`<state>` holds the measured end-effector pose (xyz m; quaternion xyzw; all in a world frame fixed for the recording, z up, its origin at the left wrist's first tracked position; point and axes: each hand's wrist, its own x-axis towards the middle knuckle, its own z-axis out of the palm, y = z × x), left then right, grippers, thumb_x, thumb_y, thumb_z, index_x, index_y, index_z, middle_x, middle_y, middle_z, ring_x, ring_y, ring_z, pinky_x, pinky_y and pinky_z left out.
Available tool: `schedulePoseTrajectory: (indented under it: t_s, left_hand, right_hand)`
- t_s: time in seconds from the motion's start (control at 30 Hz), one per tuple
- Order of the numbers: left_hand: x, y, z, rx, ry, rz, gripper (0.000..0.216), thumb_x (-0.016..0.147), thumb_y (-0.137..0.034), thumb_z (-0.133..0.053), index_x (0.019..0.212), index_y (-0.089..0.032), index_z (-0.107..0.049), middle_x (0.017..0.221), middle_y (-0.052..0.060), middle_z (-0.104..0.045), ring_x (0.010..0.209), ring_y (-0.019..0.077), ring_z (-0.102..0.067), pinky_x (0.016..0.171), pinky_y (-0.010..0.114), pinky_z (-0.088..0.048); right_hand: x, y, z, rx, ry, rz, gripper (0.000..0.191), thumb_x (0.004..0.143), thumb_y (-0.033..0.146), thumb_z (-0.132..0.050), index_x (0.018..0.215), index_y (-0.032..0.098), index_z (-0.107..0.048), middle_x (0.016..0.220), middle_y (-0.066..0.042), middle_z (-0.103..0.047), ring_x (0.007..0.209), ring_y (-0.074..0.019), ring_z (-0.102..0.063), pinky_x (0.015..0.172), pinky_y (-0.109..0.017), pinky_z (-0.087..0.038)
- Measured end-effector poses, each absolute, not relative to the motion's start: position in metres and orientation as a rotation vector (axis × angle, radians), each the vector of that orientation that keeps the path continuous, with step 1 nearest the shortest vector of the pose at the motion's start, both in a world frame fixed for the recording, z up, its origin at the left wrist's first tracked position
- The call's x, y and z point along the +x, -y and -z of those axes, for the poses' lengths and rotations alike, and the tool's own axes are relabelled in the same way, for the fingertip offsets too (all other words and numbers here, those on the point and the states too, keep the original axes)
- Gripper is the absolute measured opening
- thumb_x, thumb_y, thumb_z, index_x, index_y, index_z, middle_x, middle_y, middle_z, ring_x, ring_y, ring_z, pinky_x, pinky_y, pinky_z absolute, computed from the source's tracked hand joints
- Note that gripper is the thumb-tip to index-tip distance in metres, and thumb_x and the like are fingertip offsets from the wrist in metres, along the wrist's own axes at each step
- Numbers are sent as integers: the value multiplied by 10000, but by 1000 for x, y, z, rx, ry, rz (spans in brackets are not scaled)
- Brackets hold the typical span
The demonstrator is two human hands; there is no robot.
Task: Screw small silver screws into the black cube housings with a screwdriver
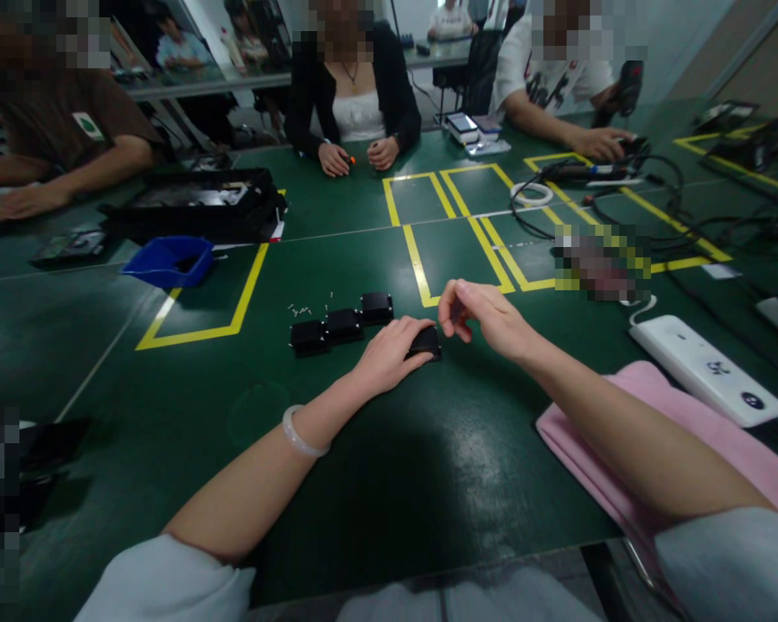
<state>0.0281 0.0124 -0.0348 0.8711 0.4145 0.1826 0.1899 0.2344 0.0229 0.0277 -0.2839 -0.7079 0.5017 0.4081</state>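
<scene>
My left hand (394,352) is closed around a small black box-shaped part (426,344) lying on the green table (389,458). To the right of that part, my right hand (483,318) hovers with its fingers curled together; what they hold, if anything, is too small to make out. Three similar black parts stand in a slanting row to the left: one nearest (308,337), one in the middle (343,324) and one farthest (377,307). Several tiny pale pieces, perhaps screws, are scattered behind the row (300,309).
A blue scoop-shaped bin (170,262) and a black tray (194,203) are at the left. Yellow tape (415,263) marks the table. Black cables (674,194), a white power strip (706,367) and pink cloth (648,397) occupy the right. Several people sit opposite.
</scene>
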Motion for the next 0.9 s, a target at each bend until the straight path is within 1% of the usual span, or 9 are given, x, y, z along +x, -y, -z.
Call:
schedulePoseTrajectory:
  t_s: [0.1,0.23,0.4,0.43,0.6,0.67,0.77,0.83,0.9]
  left_hand:
    - [28,-13,35,2451,-1160,-520,413,952,-385,-577,1319,-207,-509,1204,106,-604,1085,275,-577,935,431,-492]
    - [28,-12,34,2452,-1170,-503,403,951,-386,-580,1305,-202,-518,1197,107,-607,1088,280,-579,930,430,-496]
    - [28,-12,35,2459,-1171,-516,441,954,-390,-578,1336,-186,-496,1233,121,-601,1124,291,-572,960,452,-487]
    - [28,-12,35,2460,-1169,-519,444,954,-394,-577,1340,-192,-493,1239,119,-599,1126,291,-572,963,454,-486]
    - [28,-13,36,2460,-1161,-517,450,954,-411,-572,1349,-208,-495,1216,108,-602,1105,286,-578,960,450,-489]
    - [28,-13,35,2454,-1165,-514,448,955,-409,-572,1347,-207,-499,1223,109,-601,1103,286,-577,956,449,-490]
    - [28,-12,33,2446,-1166,-511,444,955,-393,-575,1346,-197,-503,1221,113,-602,1105,286,-574,959,445,-486]
    - [29,-11,32,2442,-1166,-506,447,955,-384,-576,1349,-186,-504,1214,117,-603,1109,287,-571,963,445,-484]
    - [29,-11,32,2437,-1170,-501,452,954,-381,-576,1355,-186,-502,1215,117,-604,1111,288,-569,961,448,-484]
  right_hand:
    - [235,-25,-28,-715,1776,-1320,540,1028,559,-376,728,166,-595,617,4,-605,461,-80,-477,471,-234,-359]
    - [236,-26,-30,-704,1773,-1396,535,1010,552,-432,719,148,-629,644,-15,-636,473,-76,-491,484,-233,-366]
    - [238,-27,-33,-761,1765,-1330,497,982,559,-491,805,141,-693,696,-9,-660,408,-45,-419,394,-219,-269]
    - [238,-27,-33,-771,1760,-1307,486,978,559,-502,826,142,-700,706,-7,-664,398,-40,-415,385,-217,-266]
    - [236,-26,-31,-798,1742,-1197,426,983,528,-509,933,146,-689,737,-5,-679,416,-52,-508,412,-210,-351]
    - [237,-26,-30,-829,1807,-1063,384,996,490,-498,951,154,-679,732,1,-674,430,-61,-520,441,-214,-371]
    - [238,-26,-29,-895,1969,-693,330,1010,410,-481,920,160,-676,738,-12,-667,521,-91,-548,543,-239,-404]
    - [239,-26,-29,-940,2049,-415,326,1006,375,-478,857,157,-669,750,-38,-664,623,-128,-580,610,-263,-401]
    - [239,-26,-29,-998,2093,-248,327,1000,369,-481,827,158,-662,716,-43,-654,647,-151,-583,615,-273,-374]
